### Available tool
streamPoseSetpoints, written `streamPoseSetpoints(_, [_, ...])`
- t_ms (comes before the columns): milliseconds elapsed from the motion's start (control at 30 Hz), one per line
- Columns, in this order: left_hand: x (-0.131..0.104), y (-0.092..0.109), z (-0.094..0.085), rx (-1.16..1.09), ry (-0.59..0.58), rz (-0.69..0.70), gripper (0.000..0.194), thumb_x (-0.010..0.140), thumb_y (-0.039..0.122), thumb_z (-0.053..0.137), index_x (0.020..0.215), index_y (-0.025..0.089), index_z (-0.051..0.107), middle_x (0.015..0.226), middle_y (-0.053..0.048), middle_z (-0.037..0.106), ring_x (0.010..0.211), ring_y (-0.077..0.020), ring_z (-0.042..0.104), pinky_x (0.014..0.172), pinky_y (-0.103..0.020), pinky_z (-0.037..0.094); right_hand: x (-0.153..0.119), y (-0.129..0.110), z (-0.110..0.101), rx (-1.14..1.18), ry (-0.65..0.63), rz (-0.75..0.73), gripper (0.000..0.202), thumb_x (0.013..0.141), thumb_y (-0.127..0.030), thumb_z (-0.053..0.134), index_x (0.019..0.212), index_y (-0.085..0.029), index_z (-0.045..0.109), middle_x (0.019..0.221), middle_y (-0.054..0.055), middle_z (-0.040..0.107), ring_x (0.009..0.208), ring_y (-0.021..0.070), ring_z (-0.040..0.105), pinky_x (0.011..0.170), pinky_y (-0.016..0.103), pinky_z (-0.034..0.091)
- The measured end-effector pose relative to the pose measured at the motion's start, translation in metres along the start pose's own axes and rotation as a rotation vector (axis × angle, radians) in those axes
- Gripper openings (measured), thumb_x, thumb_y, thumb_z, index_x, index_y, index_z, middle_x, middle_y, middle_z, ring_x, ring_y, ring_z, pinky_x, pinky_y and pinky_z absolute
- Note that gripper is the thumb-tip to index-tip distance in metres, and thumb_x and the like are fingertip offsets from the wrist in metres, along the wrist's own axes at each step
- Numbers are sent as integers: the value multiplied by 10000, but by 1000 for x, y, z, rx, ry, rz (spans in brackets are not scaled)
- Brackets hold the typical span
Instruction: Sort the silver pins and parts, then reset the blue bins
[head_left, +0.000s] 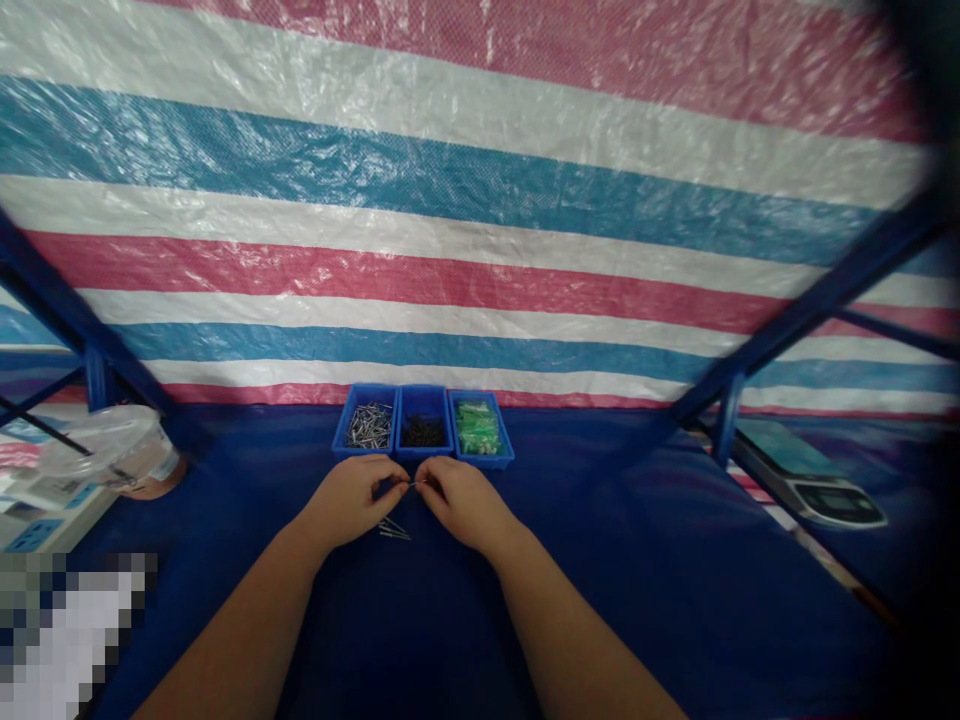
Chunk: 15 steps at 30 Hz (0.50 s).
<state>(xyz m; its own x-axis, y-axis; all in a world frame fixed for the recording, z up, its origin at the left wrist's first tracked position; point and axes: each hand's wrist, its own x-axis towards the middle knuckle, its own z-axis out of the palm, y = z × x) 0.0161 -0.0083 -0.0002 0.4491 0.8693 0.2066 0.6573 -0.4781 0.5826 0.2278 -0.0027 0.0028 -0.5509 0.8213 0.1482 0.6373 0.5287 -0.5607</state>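
Two bare forearms (255, 610) reach forward over a dark blue tabletop (600, 500). Nearest on it, a few slim metal pieces (394, 529) lie loose beside the left hand (364, 492), probably set there to be easy to pick up. Just beyond, the left hand and right hand (463, 497) almost meet. The fingers of each are pinched on one thin piece (412, 484), small and pale, held in the narrow gap between them; gripping it from both sides likely keeps something so slight steady. Its ends are hidden.

Directly past the hands, three blue trays stand side by side, seemingly to keep small parts sorted and within short reach. The left tray (375, 394) holds silver, nail-like pieces, the middle tray (424, 400) dark bits, and the right tray (487, 462) green and clear items too small to identify. Well apart, a lidded tub (154, 465) stands at far left and a flat scale (838, 503) at far right. Behind everything hangs a striped plastic sheet (480, 250), perhaps as a screen.
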Motion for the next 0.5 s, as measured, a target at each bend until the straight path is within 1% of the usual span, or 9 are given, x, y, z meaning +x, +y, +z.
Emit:
streamPoseSetpoints(100, [0,-1,-1,24,-7,-16,159,889,260,575,932,243,727,840,-8,702,684,-141,596,631,-260,415,1,0,1,65,54,6,76,918,-163,554,935,-181,626,918,39,663,823,155,590,733,257,409])
streamPoseSetpoints(167, [1,-3,-1,45,11,-31,164,906,276,565,923,244,724,846,-7,706,706,-146,607,654,-265,420,2,-1,3,118,106,29,80,924,-175,552,941,-181,630,898,39,663,811,155,595,736,260,419])
streamPoseSetpoints(300, [1,-8,-3,72,133,-79,235,945,333,519,916,235,730,864,-23,714,728,-155,617,688,-276,432,4,-2,5,207,213,90,94,937,-209,542,958,-181,628,832,28,661,752,150,602,729,263,440])
streamPoseSetpoints(367, [1,-9,-4,70,166,-83,233,939,334,525,914,230,733,852,-24,710,694,-147,606,673,-274,430,5,-1,6,206,218,95,97,935,-198,532,919,-181,626,812,25,661,736,148,601,712,258,439])
streamPoseSetpoints(500, [0,-9,-5,81,128,-68,186,902,293,552,883,235,729,818,-13,701,664,-141,592,653,-266,424,5,5,9,90,153,122,82,888,-160,567,853,-181,638,821,31,674,743,149,602,696,254,424])
